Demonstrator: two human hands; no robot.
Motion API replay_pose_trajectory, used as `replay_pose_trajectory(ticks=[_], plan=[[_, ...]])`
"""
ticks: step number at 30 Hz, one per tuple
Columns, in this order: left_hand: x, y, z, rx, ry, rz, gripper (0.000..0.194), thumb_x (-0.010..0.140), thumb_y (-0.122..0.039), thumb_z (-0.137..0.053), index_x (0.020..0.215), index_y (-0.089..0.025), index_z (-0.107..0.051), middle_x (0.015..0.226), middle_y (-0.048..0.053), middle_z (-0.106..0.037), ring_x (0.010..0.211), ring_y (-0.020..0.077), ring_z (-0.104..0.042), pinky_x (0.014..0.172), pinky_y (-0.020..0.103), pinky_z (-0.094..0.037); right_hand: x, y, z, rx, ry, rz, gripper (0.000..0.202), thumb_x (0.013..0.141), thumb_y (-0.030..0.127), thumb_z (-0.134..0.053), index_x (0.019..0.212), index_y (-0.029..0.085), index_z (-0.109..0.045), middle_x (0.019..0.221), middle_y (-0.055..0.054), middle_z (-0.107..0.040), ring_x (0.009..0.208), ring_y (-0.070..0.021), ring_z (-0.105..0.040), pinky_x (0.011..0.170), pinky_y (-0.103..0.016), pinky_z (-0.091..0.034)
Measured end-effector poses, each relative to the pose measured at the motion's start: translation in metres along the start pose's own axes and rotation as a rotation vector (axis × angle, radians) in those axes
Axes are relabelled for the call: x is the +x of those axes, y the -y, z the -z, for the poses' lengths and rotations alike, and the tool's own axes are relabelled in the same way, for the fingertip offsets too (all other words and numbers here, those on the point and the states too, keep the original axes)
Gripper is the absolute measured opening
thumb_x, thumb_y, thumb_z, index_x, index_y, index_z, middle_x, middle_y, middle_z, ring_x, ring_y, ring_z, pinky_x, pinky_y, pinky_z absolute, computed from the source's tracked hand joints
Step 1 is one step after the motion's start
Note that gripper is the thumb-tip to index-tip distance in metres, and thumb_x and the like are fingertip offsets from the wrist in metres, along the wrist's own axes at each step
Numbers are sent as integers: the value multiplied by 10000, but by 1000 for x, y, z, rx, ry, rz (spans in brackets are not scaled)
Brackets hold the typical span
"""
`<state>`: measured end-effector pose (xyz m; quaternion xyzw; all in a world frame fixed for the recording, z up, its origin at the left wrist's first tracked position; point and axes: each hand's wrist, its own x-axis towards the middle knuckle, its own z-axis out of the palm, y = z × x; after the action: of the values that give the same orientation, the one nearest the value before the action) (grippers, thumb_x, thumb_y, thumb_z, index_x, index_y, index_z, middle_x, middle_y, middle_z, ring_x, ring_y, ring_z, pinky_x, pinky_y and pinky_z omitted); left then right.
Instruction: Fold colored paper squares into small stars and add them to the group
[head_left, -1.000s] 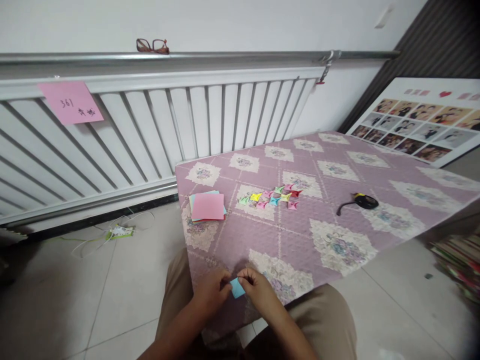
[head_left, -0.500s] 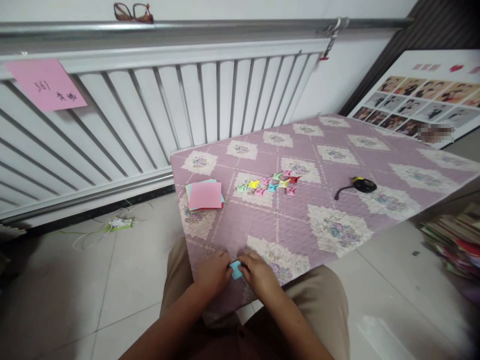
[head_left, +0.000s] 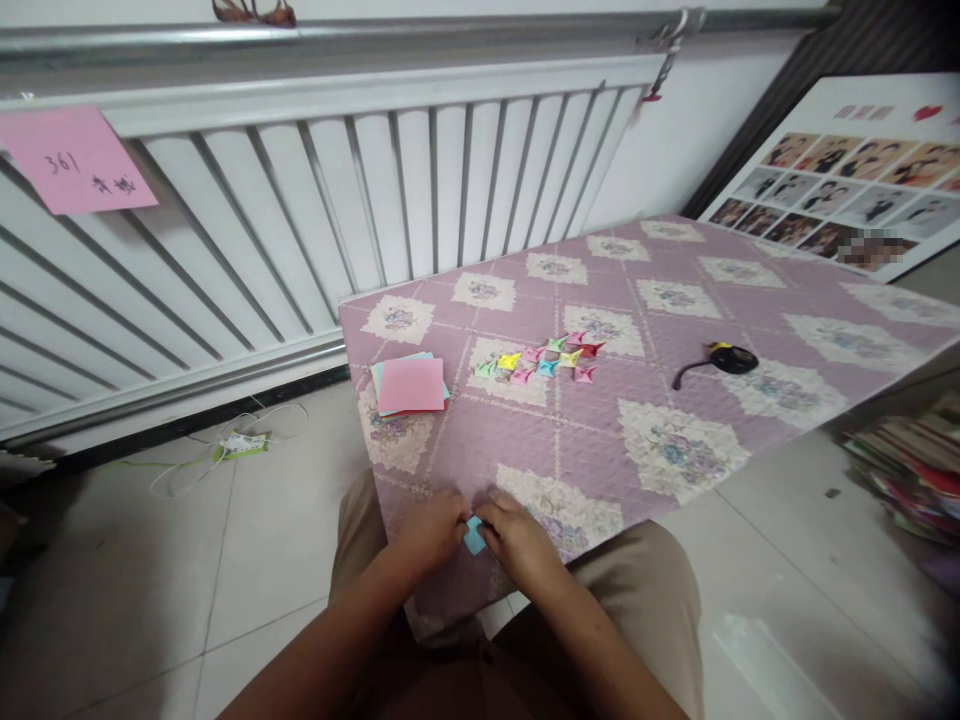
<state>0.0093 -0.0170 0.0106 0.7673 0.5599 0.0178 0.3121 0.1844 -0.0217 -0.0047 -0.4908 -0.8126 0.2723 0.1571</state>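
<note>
A small folded piece of light blue paper (head_left: 474, 537) is pinched between my two hands at the near edge of the table. My left hand (head_left: 436, 527) grips its left side, and my right hand (head_left: 519, 538) has thumb and fingers closed on its right side. The fingers partly cover the paper, so its exact folds are hard to make out. Farther up the cloth lie several small folded paper pieces (head_left: 547, 367) in pink, green, yellow, blue and red. To their left rests a stack of coloured paper sheets (head_left: 412, 384), pink on top.
The table has a purple flowered cloth (head_left: 592, 420). On its right lies a black object with a short cord or strap (head_left: 733, 358). A white radiator (head_left: 420, 190) stands behind. A power strip (head_left: 244, 444) with cables is on the floor at left, piled papers (head_left: 911, 480) at right.
The view has tilted slightly downward. Both hands stay on the blue paper with small finger shifts, and the paper looks slightly turned. The other items keep their places on the table.
</note>
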Motion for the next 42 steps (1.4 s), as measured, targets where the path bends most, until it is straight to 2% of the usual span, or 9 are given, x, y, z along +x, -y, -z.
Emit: replay_pose_trajectory(ticks=[9,15,29,36,42], plan=[[6,3,3,19,41,-19,132,823,-199,-507,901,-204,-614,936,34,-625,847,188,-570,692,268,-387,2,-2,1,-24,7,40,163,772,53,-561,830,203,-590,841,-22,-574,828,-172,-551,740,-273,-435],[8,2,3,35,46,-68,98,820,-220,-527,881,-204,-602,907,26,-624,812,180,-561,669,259,-383,1,-1,-5,-75,6,68,141,779,62,-509,789,197,-552,803,-27,-563,816,-188,-533,759,-301,-423],[-3,1,-2,134,-28,-170,175,917,-187,-430,914,-187,-605,945,23,-573,823,167,-548,670,268,-378,-1,-9,-2,-105,4,113,173,748,33,-529,756,205,-549,770,1,-575,768,-161,-556,695,-254,-422],[-5,7,-11,188,-18,-200,258,943,-195,-375,894,-176,-628,906,44,-574,789,186,-535,661,287,-383,-7,-7,-13,-216,-32,147,163,840,79,-497,734,191,-551,744,-22,-550,746,-176,-529,702,-285,-423],[-12,11,-17,233,-9,-230,257,947,-189,-375,936,-192,-631,948,57,-584,873,218,-519,736,317,-394,-16,-9,-17,-290,-57,217,178,886,104,-482,755,189,-567,796,-38,-559,797,-192,-508,758,-322,-435]])
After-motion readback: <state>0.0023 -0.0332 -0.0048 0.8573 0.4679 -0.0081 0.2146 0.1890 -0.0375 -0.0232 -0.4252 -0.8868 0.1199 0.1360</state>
